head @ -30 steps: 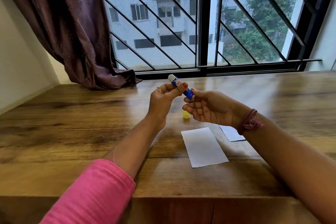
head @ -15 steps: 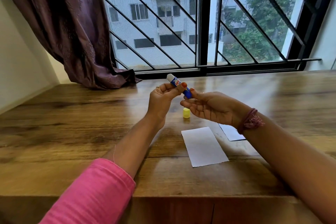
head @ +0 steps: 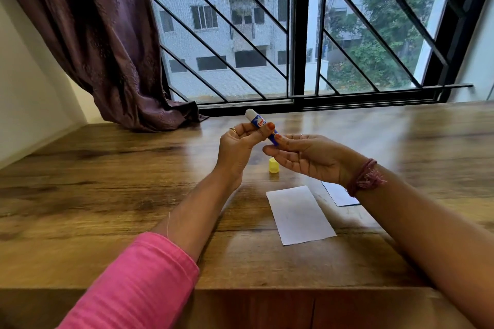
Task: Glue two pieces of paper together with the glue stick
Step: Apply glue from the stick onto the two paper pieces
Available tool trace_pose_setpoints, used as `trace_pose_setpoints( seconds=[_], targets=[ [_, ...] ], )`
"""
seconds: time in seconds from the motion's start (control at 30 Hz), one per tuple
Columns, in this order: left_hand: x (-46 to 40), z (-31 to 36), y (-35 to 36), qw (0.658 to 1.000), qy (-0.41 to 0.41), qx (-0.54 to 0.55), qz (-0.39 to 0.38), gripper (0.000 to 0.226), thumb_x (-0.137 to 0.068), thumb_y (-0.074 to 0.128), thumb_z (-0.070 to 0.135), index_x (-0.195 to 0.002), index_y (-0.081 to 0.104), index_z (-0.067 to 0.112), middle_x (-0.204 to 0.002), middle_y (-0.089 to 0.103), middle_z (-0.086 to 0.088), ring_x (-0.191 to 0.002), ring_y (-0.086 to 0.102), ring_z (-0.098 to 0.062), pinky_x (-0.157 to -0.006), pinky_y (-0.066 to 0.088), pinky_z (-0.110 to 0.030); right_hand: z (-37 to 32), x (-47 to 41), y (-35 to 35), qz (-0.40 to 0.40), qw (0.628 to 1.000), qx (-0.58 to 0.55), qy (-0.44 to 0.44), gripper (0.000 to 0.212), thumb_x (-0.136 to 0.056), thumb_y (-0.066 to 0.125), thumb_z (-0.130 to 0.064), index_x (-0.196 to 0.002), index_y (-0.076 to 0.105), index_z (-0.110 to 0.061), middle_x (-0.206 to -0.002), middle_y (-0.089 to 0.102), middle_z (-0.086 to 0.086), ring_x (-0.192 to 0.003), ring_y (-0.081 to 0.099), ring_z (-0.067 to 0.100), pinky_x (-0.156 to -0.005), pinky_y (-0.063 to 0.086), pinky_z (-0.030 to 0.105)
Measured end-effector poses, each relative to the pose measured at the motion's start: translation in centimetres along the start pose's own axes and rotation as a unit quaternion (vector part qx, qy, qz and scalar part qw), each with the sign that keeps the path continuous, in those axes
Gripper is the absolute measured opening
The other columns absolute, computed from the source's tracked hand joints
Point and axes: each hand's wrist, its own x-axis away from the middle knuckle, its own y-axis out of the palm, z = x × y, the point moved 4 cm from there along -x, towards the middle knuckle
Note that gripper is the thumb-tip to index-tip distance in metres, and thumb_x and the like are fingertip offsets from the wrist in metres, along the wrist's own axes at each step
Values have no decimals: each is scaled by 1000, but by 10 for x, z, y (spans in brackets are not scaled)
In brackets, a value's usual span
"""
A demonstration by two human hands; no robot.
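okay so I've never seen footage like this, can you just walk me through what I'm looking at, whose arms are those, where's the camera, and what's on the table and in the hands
There is no machine here. The arms belong to a person wearing a wide-angle camera on the head, so you look forward and down along them, toward a barred window.

The left hand grips an uncapped glue stick, blue with a white tip pointing up and away. The right hand pinches its lower end with the fingertips.

On the wooden table lie the yellow cap, one white sheet of paper in plain view, and a second sheet partly hidden under the right wrist. The two sheets lie apart, not yet glued.
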Motion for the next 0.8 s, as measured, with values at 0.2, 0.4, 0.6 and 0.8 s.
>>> trace_pose_setpoints(
  seconds=[0.2, 0.4, 0.6, 0.8],
  targets=[
    [0, -1, 1, 1000, -4, -3, 7, 13, -77, 76, 17, -87, 68, 16, -84, 73, 0, -90, 66, -17, -92, 48, -31, 4, 0, 0, 24, 999, 26, 38, 40, -97, 40, -36, -99, 59, -2, -80, 75, 14, -68, 73, 14, -63, 58, 22],
    [-1, 0, 1, 1000, -3, 0, -4, 12, -78, 75, 16, -88, 69, 15, -87, 75, -2, -92, 69, -16, -85, 49, -25, 0, 0, 2, 20, 1000, 9, 20, 39, -87, 55, -31, -108, 60, 1, -94, 73, 17, -75, 73, 14, -71, 57, 23],
    [0, 2, 2, 1000, 1, -6, -9, 10, -79, 75, 17, -88, 70, 15, -85, 75, -2, -91, 70, -16, -86, 50, -25, -1, 2, -1, -9, 1000, -1, 3, 27, -93, 50, -8, -117, 57, 1, -104, 71, 19, -87, 72, 17, -73, 59, 24],
    [1, 1, 1, 1000, -4, -7, -1, 15, -78, 75, 16, -91, 69, 12, -88, 74, -5, -91, 68, -18, -87, 51, -27, 0, 2, -2, -17, 999, 10, 31, 29, -94, 48, -18, -115, 56, 0, -102, 72, 20, -85, 73, 19, -77, 58, 27]
  ],
)
